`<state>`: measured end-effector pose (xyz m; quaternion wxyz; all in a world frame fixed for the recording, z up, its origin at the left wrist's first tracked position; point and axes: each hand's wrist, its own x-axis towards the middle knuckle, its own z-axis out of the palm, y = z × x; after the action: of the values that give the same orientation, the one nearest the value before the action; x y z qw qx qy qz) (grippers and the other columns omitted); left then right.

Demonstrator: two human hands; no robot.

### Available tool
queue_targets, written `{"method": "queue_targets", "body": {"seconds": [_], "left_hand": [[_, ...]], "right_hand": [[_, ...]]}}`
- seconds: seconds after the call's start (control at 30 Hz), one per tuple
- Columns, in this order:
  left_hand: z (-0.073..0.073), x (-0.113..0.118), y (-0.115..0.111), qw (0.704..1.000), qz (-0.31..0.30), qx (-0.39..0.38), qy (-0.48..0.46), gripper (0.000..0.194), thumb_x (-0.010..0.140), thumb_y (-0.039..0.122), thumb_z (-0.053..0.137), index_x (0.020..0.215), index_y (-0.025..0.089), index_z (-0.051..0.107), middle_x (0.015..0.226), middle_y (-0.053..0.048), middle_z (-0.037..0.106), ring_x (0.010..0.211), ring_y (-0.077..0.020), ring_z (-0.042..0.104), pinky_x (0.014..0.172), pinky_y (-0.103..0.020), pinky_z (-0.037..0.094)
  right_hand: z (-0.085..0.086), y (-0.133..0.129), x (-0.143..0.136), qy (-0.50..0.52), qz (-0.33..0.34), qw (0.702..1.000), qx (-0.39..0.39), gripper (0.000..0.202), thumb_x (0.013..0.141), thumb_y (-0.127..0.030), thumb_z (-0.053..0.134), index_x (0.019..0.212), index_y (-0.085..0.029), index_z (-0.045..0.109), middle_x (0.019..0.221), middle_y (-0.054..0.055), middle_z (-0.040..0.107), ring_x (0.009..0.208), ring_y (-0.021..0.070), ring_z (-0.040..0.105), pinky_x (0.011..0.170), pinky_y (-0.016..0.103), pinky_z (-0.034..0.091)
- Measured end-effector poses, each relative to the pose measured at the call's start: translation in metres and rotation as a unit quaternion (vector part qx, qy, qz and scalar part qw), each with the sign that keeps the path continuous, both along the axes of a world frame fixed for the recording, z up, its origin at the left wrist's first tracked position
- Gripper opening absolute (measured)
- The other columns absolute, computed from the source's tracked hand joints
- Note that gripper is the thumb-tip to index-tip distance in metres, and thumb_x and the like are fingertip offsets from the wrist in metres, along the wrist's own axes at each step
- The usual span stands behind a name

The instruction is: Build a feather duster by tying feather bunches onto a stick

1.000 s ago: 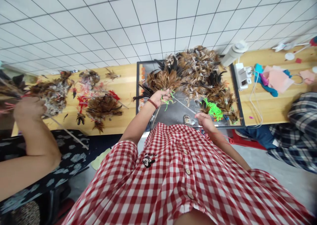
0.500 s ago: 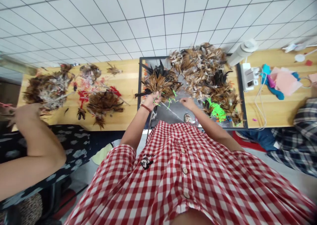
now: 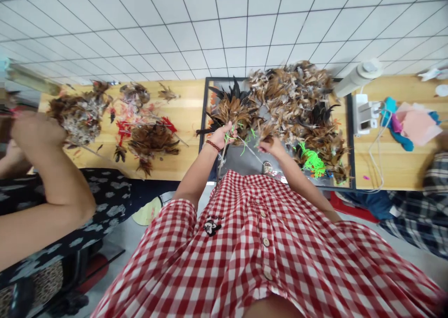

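Note:
My left hand (image 3: 222, 137) is closed around the base of a feather bundle (image 3: 231, 110), whose brown and black feathers fan out beyond the fingers. Bright green ties (image 3: 244, 143) dangle by that hand, and a pale string (image 3: 254, 153) runs from it down to the right. A little further right, my right hand (image 3: 273, 147) has its fingertips pinched together. A brown feather (image 3: 267, 138) shows at those fingertips, apparently between them. The dark tray (image 3: 236, 164) lies beneath both hands.
Loose feathers (image 3: 290, 91) heap up at the tray's back, with a green tie bundle (image 3: 314, 161) at its right. A white bottle (image 3: 359, 77) and power strip (image 3: 360, 115) stand beyond. At left are more feathers (image 3: 154, 140) and a co-worker's arm (image 3: 52, 168).
The whole view has shifted, moving the scene slightly right. A brown feather now shows at my right fingertips, where only something thin showed before. My left hand keeps its hold on the bundle.

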<state>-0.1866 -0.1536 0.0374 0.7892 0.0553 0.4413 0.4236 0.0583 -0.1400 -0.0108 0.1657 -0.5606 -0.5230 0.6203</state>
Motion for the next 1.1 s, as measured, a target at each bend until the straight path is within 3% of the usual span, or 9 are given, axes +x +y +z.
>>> {"method": "queue_targets", "body": {"seconds": [0.13,0.27,0.43,0.6,0.87,1.0,1.1], "left_hand": [[-0.002,0.018,0.005,1.0,-0.018,0.017,-0.001,0.037,0.097,0.043,0.062,0.076,0.013,0.057,0.059,-0.001,0.056,0.045,-0.0078,0.051,0.037,-0.016,0.029],[0.004,0.034,0.008,0.999,-0.034,0.018,0.013,0.044,0.096,0.05,0.061,0.073,0.012,0.058,0.057,-0.003,0.059,0.042,-0.0076,0.051,0.035,-0.016,0.026],[0.008,0.04,0.007,0.998,-0.013,0.046,0.036,0.046,0.095,0.051,0.063,0.072,0.012,0.056,0.054,0.001,0.054,0.039,-0.0028,0.045,0.034,-0.013,0.023],[0.005,0.047,0.005,0.994,-0.009,0.052,0.095,0.048,0.089,0.053,0.072,0.069,0.015,0.05,0.049,0.005,0.048,0.036,-0.0009,0.04,0.035,-0.013,0.021],[0.001,0.059,0.001,0.963,0.069,0.071,0.252,0.046,0.08,0.048,0.082,0.095,0.02,0.048,0.057,0.012,0.05,0.038,-0.0018,0.045,0.041,-0.013,0.026],[0.003,0.055,-0.002,0.965,0.04,0.102,0.24,0.052,0.068,0.025,0.093,0.099,0.02,0.051,0.065,0.01,0.058,0.046,-0.0018,0.048,0.046,-0.015,0.031],[0.007,0.052,-0.002,0.971,0.033,0.099,0.213,0.052,0.067,0.02,0.092,0.101,0.02,0.053,0.065,0.01,0.056,0.044,-0.0014,0.044,0.045,-0.016,0.026]], "right_hand": [[0.035,-0.001,-0.037,0.214,-0.094,0.966,-0.11,0.02,0.069,-0.028,0.085,0.069,-0.015,0.07,0.07,0.004,0.071,0.058,0.0095,0.059,0.055,0.021,0.048],[0.053,0.003,-0.066,0.271,-0.152,0.943,-0.115,0.033,0.06,-0.028,0.092,0.059,-0.016,0.061,0.057,-0.002,0.063,0.052,0.0057,0.051,0.049,0.018,0.04],[0.054,-0.003,-0.072,0.313,-0.209,0.916,-0.135,0.039,0.057,-0.024,0.092,0.057,-0.017,0.054,0.054,-0.006,0.058,0.048,0.0029,0.044,0.044,0.016,0.033],[0.048,-0.009,-0.079,0.344,-0.24,0.887,-0.192,0.033,0.062,-0.018,0.09,0.064,-0.017,0.057,0.051,-0.007,0.057,0.046,0.0014,0.045,0.044,0.011,0.035],[0.044,-0.008,-0.081,0.361,-0.262,0.853,-0.269,0.032,0.072,-0.012,0.081,0.067,-0.018,0.05,0.048,-0.009,0.049,0.041,0.0009,0.037,0.039,0.01,0.031],[0.044,-0.01,-0.083,0.32,-0.255,0.866,-0.289,0.031,0.072,-0.009,0.073,0.067,-0.02,0.045,0.047,-0.01,0.043,0.041,0.0026,0.031,0.041,0.014,0.028],[0.04,-0.013,-0.082,0.229,-0.235,0.917,-0.225,0.029,0.069,-0.016,0.075,0.071,-0.021,0.047,0.056,-0.008,0.05,0.048,0.006,0.037,0.047,0.019,0.033]]}}
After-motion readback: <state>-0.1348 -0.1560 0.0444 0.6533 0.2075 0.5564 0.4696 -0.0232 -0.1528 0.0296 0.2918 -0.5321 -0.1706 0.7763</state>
